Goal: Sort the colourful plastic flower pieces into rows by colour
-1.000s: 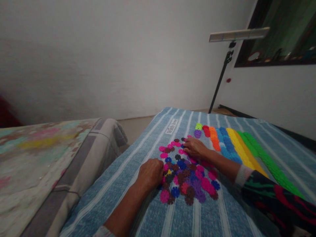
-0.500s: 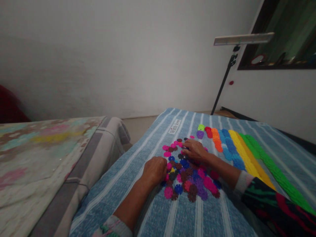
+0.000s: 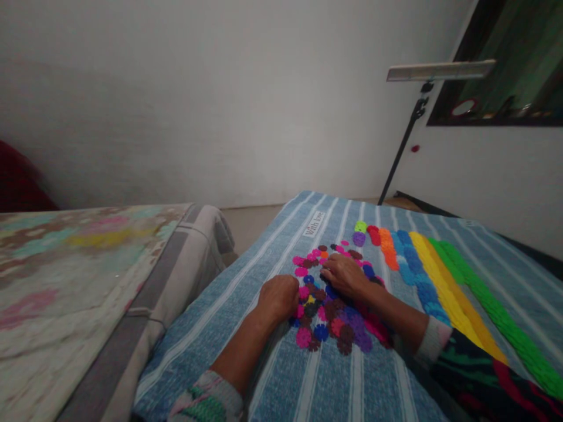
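Cloth (image 3: pixel 281 375) is holding long sorted rows (image 3: pixel 444 281) at right, so sorting is looking mostly done. Mixed pile (image 3: pixel 341 325) at centre is waiting: mainly pink, purple, brown, blue. Left hand (image 3: pixel 279 296) is sitting clenched at its left edge, contents hidden. Right hand (image 3: pixel 345 275) is pressing palm-down on its top, grasp unclear.

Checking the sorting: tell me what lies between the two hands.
Head view: loose pink, blue and brown discs lie between the left hand and right hand.
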Motion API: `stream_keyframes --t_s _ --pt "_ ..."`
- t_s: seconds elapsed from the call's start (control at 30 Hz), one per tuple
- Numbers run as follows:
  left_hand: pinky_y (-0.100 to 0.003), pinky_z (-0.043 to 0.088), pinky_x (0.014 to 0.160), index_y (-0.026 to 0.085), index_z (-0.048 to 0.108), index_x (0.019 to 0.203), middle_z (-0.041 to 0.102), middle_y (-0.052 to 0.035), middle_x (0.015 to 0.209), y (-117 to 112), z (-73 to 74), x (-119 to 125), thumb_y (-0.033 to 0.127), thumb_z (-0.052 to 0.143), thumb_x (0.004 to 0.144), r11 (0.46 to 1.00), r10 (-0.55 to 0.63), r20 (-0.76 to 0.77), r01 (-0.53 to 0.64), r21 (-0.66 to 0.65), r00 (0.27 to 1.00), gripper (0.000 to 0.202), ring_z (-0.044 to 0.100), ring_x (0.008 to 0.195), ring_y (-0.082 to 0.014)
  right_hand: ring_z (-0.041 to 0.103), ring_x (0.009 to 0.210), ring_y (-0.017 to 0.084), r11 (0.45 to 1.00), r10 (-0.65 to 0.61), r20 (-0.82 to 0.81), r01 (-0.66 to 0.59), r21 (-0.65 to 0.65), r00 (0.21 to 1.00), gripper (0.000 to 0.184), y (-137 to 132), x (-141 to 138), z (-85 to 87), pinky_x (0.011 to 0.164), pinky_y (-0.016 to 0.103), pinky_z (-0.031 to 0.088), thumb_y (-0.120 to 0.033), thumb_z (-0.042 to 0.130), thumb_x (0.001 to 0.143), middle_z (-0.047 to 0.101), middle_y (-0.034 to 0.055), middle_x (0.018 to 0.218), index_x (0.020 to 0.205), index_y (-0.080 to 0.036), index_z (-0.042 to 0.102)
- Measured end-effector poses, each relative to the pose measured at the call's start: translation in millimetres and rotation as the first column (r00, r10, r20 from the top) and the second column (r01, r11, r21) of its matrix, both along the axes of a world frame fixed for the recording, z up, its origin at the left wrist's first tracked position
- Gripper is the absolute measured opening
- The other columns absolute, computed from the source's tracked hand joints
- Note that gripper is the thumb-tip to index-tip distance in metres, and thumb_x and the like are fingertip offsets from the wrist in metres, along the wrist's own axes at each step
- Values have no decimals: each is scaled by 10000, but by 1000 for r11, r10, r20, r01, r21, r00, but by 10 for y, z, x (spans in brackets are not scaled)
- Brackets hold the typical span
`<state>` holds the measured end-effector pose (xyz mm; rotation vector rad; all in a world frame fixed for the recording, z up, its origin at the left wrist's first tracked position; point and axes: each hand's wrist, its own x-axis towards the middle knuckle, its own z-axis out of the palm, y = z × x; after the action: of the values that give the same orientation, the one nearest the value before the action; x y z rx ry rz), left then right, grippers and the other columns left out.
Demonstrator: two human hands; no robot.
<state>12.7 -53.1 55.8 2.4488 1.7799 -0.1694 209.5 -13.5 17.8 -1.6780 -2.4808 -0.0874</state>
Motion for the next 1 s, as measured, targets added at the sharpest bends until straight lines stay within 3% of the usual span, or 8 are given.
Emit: stream_keyframes --t_s 0.13,0.27,0.47,0.6,0.83,1.0 --pt "-309 519 785 176 729 909 740 -131 983 -5 15 -4 215 446 834 1000 -4 4 4 0 1000 295 683 993 -259 567 976 195 999 39 -11 -39 -14 999 272 3 -113 -21 817 282 351 -351 461 964 649 80 1030 1032 -198 675" --pt "-302 518 793 181 723 928 737 -130 1005 -1 27 -3 211 457 830 1000 16 11 -16 -21 1000 285 677 1012 -254 582 934 195 996 77 21 -76 -38 997 333 -83 -162 -55 806 289 359 -368 411 983 655 84 993 936 -195 692" --pt "-345 522 804 167 721 943 729 -149 1030 -9 45 -6 196 455 823 999 16 32 -15 -42 999 293 672 1026 -283 608 923 222 988 -156 5 156 -1 988 347 136 -84 -16 795 304 391 -287 397 980 681 131 963 931 -153 713" --pt "-331 516 810 176 721 952 731 -137 1035 -8 55 -11 189 467 815 998 24 36 -23 -53 999 290 669 1036 -271 595 1005 265 963 -269 -26 270 23 963 381 403 -70 -64 834 349 410 -338 406 978 659 184 1047 994 -121 719" --pt "-335 516 800 179 720 940 730 -135 1026 7 42 -18 200 459 822 999 0 23 1 -49 1000 287 671 1027 -276 586 1058 271 944 -328 -118 331 9 937 291 557 -148 -142 867 358 424 -288 500 922 665 187 1093 993 -123 729" --pt "-318 510 787 185 717 914 730 -130 997 28 26 -28 216 452 836 1000 -8 26 9 -24 1000 279 677 997 -263 650 854 198 935 -351 -209 352 -35 913 253 507 -36 -83 696 265 441 -218 513 853 729 93 887 872 -161 759"
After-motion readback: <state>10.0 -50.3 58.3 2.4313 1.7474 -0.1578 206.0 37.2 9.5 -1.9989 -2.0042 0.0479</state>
